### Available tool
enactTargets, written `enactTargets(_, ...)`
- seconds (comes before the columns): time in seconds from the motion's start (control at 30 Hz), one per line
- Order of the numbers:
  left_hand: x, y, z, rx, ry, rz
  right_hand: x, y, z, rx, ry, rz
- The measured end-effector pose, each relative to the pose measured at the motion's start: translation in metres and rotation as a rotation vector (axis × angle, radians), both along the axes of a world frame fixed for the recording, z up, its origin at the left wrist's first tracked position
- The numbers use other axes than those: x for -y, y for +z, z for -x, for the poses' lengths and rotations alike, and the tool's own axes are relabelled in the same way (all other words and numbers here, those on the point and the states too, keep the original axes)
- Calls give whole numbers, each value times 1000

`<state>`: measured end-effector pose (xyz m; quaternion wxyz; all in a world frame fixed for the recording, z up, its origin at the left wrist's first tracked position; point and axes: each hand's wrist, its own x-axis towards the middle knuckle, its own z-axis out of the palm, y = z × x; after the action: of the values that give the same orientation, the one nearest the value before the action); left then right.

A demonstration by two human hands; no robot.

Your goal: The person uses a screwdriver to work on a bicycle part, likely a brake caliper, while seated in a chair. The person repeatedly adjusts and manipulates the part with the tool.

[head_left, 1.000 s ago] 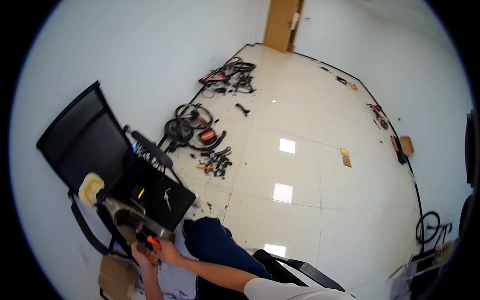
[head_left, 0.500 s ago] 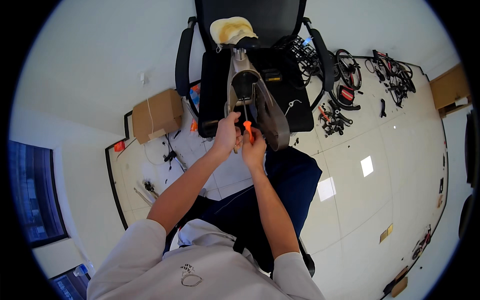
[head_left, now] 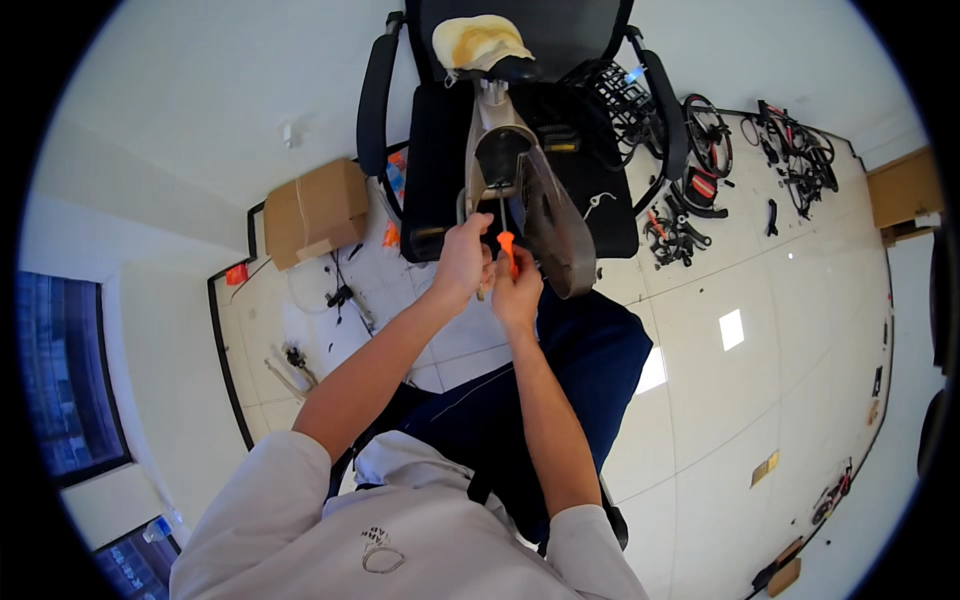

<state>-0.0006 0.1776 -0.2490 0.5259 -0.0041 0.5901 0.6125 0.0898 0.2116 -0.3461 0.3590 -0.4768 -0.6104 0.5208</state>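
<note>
A grey bicycle frame (head_left: 572, 225) with a saddle (head_left: 480, 42) in a stained white cover rests on the seat of a black office chair (head_left: 425, 150). My right hand (head_left: 518, 295) is closed around the orange handle of a screwdriver (head_left: 507, 245). The screwdriver's thin shaft points away from me, into the opening in the frame below the saddle; its tip cannot be made out. My left hand (head_left: 462, 262) is closed on the near left edge of the frame, just beside the screwdriver. Its fingertips are partly hidden.
On the chair seat lie a small silver lever (head_left: 597, 205) and a black wire basket (head_left: 615, 100). Bicycle parts (head_left: 675, 240), a wheel (head_left: 708, 135) and a dismantled bicycle (head_left: 800, 150) lie at the right. A cardboard box (head_left: 315, 212) stands left of the chair.
The whole view has shifted slightly, with the chair and frame now a little further right and up. Both hands keep their holds; the screwdriver stays in the frame opening.
</note>
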Motion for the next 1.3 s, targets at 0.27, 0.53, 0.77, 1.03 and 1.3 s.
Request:
enactTargets(0.27, 7, -8, 4, 91, -7, -18, 9, -65, 10, -127, -19, 218)
enactTargets(0.53, 24, -5, 18, 43, 30, -8, 25, 1, 14, 93, 83, -54)
enactTargets(0.77, 7, -72, 18, 70, -191, -59, 21, -111, 25, -345, -176, 394)
enactTargets(1.03, -29, -12, -104, -327, -278, 108, 29, -27, 3, 29, 376, 94)
enactTargets(1.3, -50, -14, -116, -327, -354, 103, 26, -25, -7, 126, 419, 14)
